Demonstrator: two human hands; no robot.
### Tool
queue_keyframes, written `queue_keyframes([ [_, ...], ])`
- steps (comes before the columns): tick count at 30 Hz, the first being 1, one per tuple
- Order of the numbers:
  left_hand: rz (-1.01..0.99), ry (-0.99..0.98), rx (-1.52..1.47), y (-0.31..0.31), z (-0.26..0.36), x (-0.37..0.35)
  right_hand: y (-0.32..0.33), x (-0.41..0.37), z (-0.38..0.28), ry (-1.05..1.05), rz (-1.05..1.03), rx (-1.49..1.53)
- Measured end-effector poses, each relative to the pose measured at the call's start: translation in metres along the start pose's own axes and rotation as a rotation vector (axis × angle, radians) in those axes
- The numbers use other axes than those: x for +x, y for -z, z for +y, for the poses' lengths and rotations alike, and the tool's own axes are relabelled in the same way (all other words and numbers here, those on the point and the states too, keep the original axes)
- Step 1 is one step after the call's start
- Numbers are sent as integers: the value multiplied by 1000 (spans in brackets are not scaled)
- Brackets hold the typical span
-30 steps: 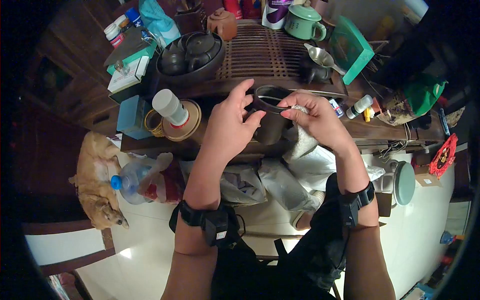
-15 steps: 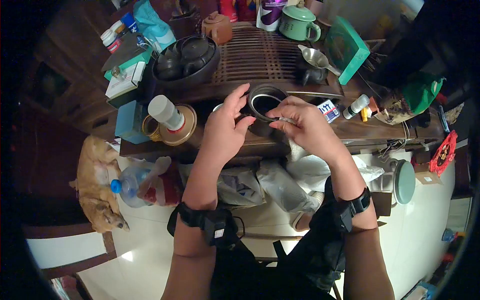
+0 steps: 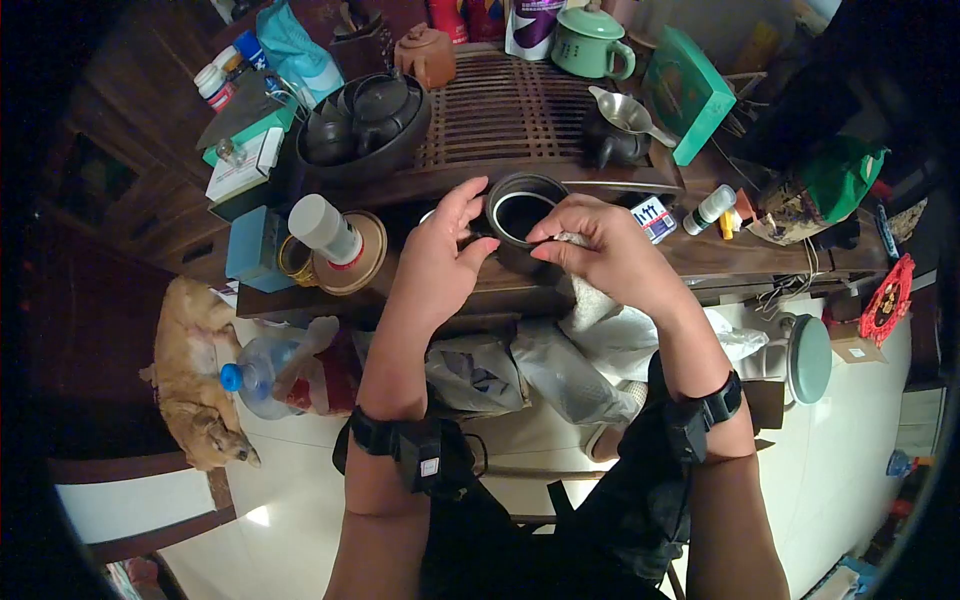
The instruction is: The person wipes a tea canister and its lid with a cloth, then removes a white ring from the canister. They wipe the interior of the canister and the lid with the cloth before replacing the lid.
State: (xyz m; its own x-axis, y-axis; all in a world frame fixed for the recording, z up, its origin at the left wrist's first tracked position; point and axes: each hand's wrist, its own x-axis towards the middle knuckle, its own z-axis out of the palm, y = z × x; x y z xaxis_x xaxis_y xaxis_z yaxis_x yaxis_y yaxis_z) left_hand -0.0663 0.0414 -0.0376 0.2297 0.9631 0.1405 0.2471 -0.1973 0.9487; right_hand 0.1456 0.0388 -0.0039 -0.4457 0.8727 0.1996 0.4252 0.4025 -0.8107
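Observation:
A dark, round, open-topped cup [image 3: 527,183] with a pale ring inside its rim is between my hands at the table's front edge. My left hand [image 3: 440,262] curves around the cup's left side, thumb and fingers against it. With thumb and fingers pinched, my right hand [image 3: 612,245] holds a white cloth [image 3: 588,303] at the cup's right rim. Part of the cloth hangs below that hand. The cup's lower part and far left side are partly hidden by my fingers.
Behind is a slatted tea tray [image 3: 500,110] with a metal strainer [image 3: 622,112] on a dark pot. A dark bowl of teaware [image 3: 365,150] is at the left, near a white-capped jar [image 3: 325,228]. A dog [image 3: 195,370] lies on the floor, beside a plastic bottle [image 3: 265,375].
The view has shifted slightly. My right fingers have moved a little along the cup's rim, and the cup is tipped slightly differently. My left hand stays at its left side.

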Motion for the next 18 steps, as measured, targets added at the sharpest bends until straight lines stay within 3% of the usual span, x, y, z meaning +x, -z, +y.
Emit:
queue_keyframes([
  [7,5,14,38,1,2,0,-2,-2,0,53,24,-77],
  [16,-4,19,57,1,2,-1,-6,0,9,-22,36,61],
  [18,7,-1,76,1,6,-2,-4,-2,5,38,5,-34],
])
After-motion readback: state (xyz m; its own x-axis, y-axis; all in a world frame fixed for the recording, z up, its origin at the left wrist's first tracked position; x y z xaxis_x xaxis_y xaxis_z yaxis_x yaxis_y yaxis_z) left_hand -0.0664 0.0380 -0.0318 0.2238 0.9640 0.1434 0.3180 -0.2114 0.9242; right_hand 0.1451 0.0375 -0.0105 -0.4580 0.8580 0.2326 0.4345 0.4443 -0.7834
